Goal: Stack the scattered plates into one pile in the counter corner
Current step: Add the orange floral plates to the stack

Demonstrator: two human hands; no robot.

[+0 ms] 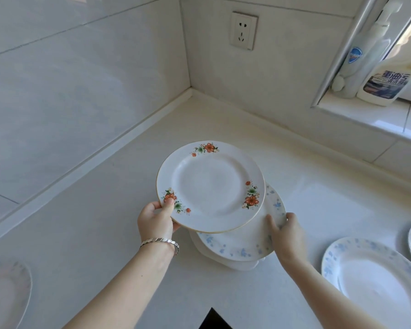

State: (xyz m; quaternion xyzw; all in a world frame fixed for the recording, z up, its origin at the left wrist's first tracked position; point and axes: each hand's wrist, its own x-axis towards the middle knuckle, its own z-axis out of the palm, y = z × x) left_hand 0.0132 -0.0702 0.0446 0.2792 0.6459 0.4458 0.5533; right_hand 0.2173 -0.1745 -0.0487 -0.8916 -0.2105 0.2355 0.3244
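From my remote seat: my left hand (156, 218) pinches the rim of the orange-flowered plate (210, 186), held over the short pile; my right hand (286, 232) grips the blue-flowered plate (242, 245) topping it, short of the counter corner (191, 91). Glazed china, I judge: stiff, slippery, breakable, best held at rims.
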